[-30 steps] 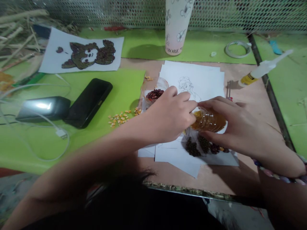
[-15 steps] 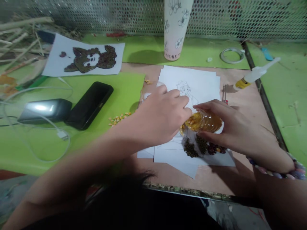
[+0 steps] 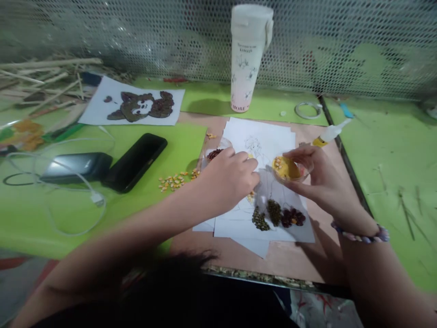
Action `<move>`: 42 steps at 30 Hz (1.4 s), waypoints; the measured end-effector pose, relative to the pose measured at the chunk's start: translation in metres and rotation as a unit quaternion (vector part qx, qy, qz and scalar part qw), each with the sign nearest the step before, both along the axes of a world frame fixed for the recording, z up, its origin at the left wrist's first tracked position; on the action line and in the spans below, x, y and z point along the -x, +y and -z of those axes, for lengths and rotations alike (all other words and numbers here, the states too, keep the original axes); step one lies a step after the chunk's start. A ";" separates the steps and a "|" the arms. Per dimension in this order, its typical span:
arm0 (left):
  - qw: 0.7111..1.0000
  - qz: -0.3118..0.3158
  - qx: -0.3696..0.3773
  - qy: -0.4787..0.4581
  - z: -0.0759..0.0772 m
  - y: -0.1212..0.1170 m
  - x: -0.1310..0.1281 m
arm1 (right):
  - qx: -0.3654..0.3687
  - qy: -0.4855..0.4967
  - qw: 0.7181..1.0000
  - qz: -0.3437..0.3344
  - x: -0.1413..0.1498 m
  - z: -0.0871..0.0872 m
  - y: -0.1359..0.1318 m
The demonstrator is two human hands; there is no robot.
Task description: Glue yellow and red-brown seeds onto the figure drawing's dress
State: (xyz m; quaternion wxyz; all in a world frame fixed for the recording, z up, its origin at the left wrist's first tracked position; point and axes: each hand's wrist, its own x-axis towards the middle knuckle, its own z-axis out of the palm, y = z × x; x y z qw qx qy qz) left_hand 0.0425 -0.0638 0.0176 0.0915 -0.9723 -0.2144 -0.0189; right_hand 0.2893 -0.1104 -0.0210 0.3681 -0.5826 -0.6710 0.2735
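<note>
My right hand (image 3: 316, 175) holds a small clear plastic cup (image 3: 290, 168) between thumb and fingers, with yellow corn kernels (image 3: 285, 167) inside. My left hand (image 3: 228, 177) hovers over the white paper sheets (image 3: 269, 228), its fingers drawn together; I cannot see anything between them. A pencil outline of a figure (image 3: 254, 146) lies just beyond its fingertips. Below the hands, glued-looking patches of dark green seeds (image 3: 260, 219) and red beans (image 3: 292, 217) sit on the paper. A clear cup of red beans (image 3: 215, 154) is partly hidden behind my left hand.
Loose corn kernels (image 3: 174, 181) lie on the green mat (image 3: 177, 141), left of the papers. Further left are a black phone (image 3: 134, 162), a power bank (image 3: 77, 167) and a white cable. A seed picture (image 3: 141, 107), a tall flowered tumbler (image 3: 251, 59) and a glue bottle (image 3: 327, 135) stand beyond.
The clear container in my right hand has turned from lying on its side to sitting open-side up. It has moved away from my left hand. The view has tilted upward, showing more mesh.
</note>
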 end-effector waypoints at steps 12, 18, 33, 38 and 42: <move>0.984 -0.150 0.094 0.024 0.003 -0.035 0.008 | -0.003 -0.082 0.989 0.121 -0.019 0.016 0.002; 0.977 -0.185 0.109 -0.014 0.013 -0.040 0.018 | -0.147 -0.199 0.964 0.096 0.012 -0.023 -0.018; 0.958 -0.171 0.207 -0.100 0.024 -0.025 0.038 | 0.045 -0.370 0.920 -0.119 0.083 -0.013 0.007; 0.955 -0.169 0.219 -0.108 0.025 -0.024 0.039 | 0.057 -0.372 0.917 -0.128 0.084 -0.013 0.010; 0.955 -0.166 0.218 -0.114 0.026 -0.024 0.039 | 0.045 -0.363 0.922 -0.129 0.081 -0.009 0.011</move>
